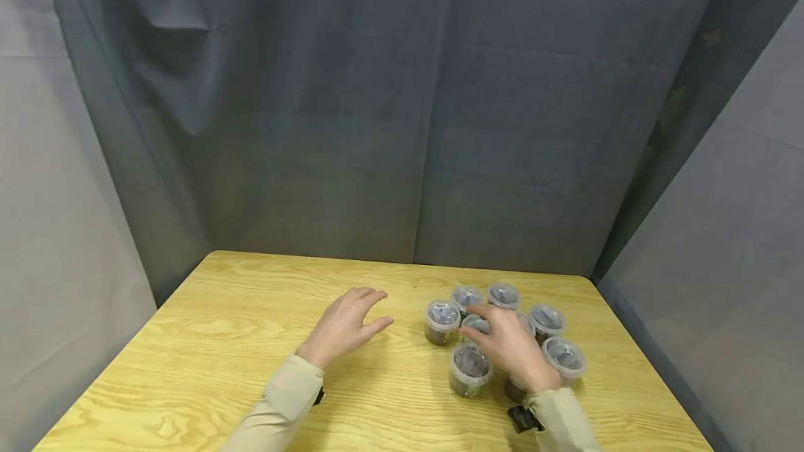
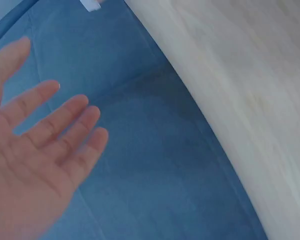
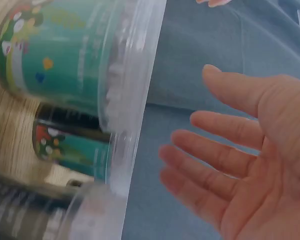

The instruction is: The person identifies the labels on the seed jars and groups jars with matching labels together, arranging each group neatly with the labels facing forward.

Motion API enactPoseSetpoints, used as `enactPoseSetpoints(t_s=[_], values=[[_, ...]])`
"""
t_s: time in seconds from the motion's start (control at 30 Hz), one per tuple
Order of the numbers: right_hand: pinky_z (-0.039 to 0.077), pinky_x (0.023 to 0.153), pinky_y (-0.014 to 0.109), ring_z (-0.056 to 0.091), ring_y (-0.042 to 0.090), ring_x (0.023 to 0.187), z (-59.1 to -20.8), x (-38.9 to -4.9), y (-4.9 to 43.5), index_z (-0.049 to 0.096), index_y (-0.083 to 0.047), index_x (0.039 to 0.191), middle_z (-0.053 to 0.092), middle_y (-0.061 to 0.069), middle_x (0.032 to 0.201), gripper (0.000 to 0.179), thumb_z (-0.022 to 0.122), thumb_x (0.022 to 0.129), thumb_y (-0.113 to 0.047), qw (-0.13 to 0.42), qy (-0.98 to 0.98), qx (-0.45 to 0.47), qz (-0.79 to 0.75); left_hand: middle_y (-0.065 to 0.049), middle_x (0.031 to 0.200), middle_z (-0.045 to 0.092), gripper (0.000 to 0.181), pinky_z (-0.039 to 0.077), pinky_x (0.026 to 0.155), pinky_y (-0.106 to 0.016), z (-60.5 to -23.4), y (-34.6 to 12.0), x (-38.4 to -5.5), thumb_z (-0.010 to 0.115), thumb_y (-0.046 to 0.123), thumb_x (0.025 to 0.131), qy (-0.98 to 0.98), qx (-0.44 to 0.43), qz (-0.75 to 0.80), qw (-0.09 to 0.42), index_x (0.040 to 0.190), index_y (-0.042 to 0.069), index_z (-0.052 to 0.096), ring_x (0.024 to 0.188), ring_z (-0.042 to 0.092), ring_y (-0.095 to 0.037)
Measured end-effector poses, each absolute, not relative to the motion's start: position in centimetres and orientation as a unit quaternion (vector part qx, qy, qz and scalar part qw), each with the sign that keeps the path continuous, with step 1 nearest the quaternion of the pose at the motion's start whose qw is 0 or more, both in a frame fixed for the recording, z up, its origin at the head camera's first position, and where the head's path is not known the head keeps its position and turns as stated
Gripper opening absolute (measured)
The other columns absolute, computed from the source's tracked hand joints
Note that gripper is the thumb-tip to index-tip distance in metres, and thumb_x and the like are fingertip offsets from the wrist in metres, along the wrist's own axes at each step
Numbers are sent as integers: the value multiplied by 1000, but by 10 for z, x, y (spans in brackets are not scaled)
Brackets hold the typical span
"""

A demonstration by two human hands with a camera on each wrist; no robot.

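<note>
Several small round plastic tubs with clear lids stand upright in a loose cluster on the table's right side. One tub (image 1: 442, 321) is leftmost, and another tub (image 1: 470, 370) is at the front. My right hand (image 1: 510, 349) hovers over the cluster, fingers spread and holding nothing, hiding some tubs in the head view. In the right wrist view, a near tub (image 3: 60, 55) shows a green printed label, and the fingers stay beyond the lids. My left hand (image 1: 344, 326) is above the table left of the cluster, fingers and thumb apart, nothing in it.
The wood-grain table (image 1: 207, 354) has rounded far corners. A dark grey cloth (image 1: 339, 124) hangs behind it, and paler cloth panels (image 1: 722, 243) close in both sides. Each wrist wears a dark strap below a beige sleeve (image 1: 289, 396).
</note>
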State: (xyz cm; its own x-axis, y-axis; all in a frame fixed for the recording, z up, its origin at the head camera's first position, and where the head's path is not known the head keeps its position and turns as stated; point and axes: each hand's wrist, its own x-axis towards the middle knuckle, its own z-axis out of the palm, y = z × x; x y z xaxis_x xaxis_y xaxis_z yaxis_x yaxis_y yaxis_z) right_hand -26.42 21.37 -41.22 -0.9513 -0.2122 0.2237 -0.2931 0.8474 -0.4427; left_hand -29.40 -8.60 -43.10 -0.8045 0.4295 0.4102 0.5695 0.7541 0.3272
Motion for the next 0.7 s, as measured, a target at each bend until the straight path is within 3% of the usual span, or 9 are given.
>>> enactPoseSetpoints(t_s=[0.23,0.4,0.6,0.7], values=[[56,73,31,66,12,86,-414,-260,227,72,-12,109,72,1,101,21,73,89,-19,54,-951,151,265,-4,121,69,36,56,89,-39,-434,-69,-289,65,37,94,-910,-277,-267,154,121,13,68,108,67,-22],[53,66,24,62,6,77,-411,-257,237,74,-16,97,69,-7,88,9,73,88,-17,27,-952,164,258,-3,115,71,30,57,82,-30,-440,-54,-289,66,30,94,-901,-336,-247,121,118,12,69,98,68,-18],[53,66,23,64,8,79,-412,-255,247,76,-19,94,71,-8,89,14,79,82,-26,2,-947,188,259,-2,115,71,31,55,84,-23,-445,-35,-290,67,28,94,-886,-400,-214,92,120,11,68,99,68,-15],[54,68,24,65,10,81,-415,-254,249,75,-19,94,72,-7,90,23,81,78,-34,3,-946,200,255,-1,122,69,38,55,87,-23,-448,-28,-287,67,28,94,-882,-416,-204,83,128,13,64,101,68,-15]])
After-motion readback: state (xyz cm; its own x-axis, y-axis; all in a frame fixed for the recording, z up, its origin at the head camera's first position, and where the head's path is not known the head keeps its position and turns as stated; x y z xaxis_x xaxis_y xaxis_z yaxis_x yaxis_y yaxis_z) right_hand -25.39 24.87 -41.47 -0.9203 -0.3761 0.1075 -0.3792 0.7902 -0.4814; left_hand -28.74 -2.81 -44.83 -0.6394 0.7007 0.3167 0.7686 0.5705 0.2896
